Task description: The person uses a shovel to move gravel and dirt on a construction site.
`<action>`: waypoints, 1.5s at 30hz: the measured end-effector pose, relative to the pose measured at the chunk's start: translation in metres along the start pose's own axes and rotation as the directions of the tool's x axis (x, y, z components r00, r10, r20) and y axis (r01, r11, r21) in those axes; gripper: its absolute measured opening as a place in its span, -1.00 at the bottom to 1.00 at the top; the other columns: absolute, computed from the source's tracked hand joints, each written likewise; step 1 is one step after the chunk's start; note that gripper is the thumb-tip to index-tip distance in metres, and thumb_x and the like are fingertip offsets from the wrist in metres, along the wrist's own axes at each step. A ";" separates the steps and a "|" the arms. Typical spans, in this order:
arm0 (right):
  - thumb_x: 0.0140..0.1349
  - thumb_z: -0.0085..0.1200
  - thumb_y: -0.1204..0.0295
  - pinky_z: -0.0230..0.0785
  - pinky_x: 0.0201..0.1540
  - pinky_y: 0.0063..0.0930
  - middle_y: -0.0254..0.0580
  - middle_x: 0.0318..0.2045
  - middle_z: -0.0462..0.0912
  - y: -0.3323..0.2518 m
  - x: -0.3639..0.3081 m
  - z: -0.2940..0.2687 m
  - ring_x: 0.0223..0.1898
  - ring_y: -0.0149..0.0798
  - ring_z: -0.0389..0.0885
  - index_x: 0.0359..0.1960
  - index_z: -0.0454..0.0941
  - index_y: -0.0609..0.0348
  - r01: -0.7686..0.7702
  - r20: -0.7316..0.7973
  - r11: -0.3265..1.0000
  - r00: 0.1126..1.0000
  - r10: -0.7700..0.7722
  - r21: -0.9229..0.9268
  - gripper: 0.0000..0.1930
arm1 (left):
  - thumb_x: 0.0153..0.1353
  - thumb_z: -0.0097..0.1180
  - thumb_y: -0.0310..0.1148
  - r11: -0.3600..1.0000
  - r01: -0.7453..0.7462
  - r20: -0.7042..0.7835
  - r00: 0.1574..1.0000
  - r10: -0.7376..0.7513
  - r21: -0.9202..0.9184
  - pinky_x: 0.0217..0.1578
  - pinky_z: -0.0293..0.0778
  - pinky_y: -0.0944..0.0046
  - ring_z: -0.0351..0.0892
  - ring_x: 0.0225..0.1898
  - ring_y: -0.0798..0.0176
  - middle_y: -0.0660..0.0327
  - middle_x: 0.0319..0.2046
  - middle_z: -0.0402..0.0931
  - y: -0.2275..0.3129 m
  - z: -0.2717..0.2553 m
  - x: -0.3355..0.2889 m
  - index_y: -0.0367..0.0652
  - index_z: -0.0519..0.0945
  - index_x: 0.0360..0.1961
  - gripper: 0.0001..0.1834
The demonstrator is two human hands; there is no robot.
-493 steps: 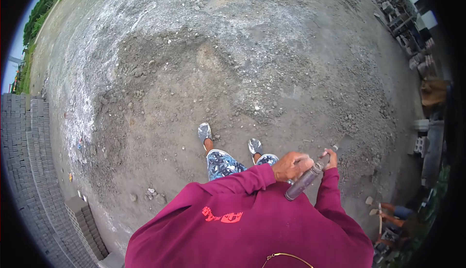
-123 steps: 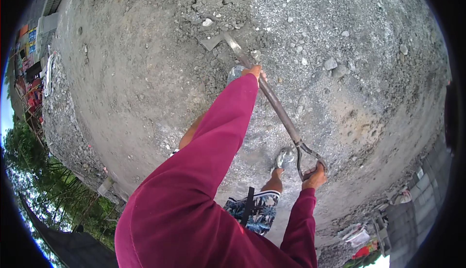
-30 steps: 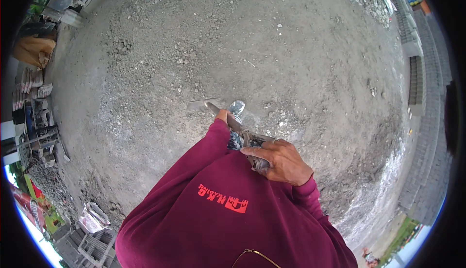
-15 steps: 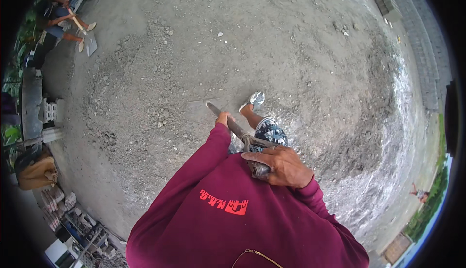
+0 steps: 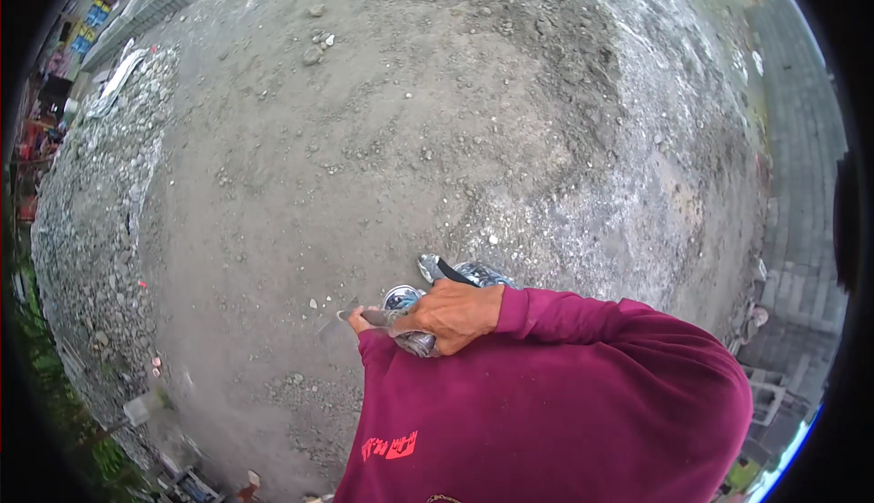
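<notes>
Hands (image 5: 458, 312) on shovel (image 5: 416, 344) — gritty grey ground (image 5: 273, 193), block stacks (image 5: 801, 184) far right

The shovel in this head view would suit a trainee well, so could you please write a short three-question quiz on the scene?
1. Multiple choice: which part of the shovel is the right hand nearest?
A) the blade
B) the handle end
2. True or false: the left hand is holding nothing.
3. Short answer: what colour are the person's sleeves?

Key:
1. B.
2. False; it holds the shovel too, farther along the shaft.
3. Maroon.
</notes>
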State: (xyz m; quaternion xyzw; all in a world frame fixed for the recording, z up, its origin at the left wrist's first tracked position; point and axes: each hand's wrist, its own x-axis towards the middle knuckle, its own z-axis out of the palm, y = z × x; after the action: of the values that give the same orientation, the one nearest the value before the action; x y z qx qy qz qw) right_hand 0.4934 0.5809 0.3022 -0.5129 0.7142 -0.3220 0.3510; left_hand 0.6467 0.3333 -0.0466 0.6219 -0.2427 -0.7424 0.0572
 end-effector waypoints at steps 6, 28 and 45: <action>-0.03 0.17 0.24 0.41 -0.34 -0.11 0.03 -0.48 0.62 0.019 -0.021 -0.036 -0.41 0.07 0.62 0.04 0.44 0.05 -0.327 -0.373 0.878 0.811 0.451 0.349 -0.47 | -0.12 0.15 -0.15 0.949 0.076 0.048 0.994 -0.096 0.306 -0.41 0.40 0.03 0.43 -0.46 0.06 0.14 -0.50 0.39 0.040 0.145 0.028 -0.13 0.38 -0.26 -0.58; 0.03 0.13 0.54 0.27 -0.65 -0.61 -0.31 -0.63 0.46 0.063 -0.209 0.050 -0.69 -0.52 0.38 0.04 0.44 0.36 0.787 0.218 0.447 -0.568 0.794 0.425 -0.53 | -0.03 0.08 -0.31 0.245 0.067 0.134 0.683 -0.718 0.967 -0.53 0.39 0.12 0.36 -0.62 0.27 0.32 -0.67 0.29 -0.342 0.433 -0.147 -0.03 0.36 -0.57 -0.85; 0.07 0.09 0.51 0.29 -0.72 -0.42 -0.30 -0.74 0.33 0.203 -0.702 0.014 -0.79 -0.37 0.34 0.06 0.35 0.43 0.843 0.146 0.422 -0.488 0.860 0.334 -0.52 | 0.06 0.12 -0.28 0.222 -0.121 0.222 0.828 -0.515 0.967 -0.59 0.51 0.02 0.53 -0.60 0.07 0.03 -0.59 0.46 -0.769 0.551 -0.320 -0.41 0.45 -0.34 -0.67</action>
State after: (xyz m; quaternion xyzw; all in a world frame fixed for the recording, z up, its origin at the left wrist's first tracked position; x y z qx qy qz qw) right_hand 0.5621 1.3065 0.2482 0.5680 0.2445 -0.7361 -0.2752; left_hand 0.3594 1.2898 -0.0316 0.3316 -0.5630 -0.5692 -0.4991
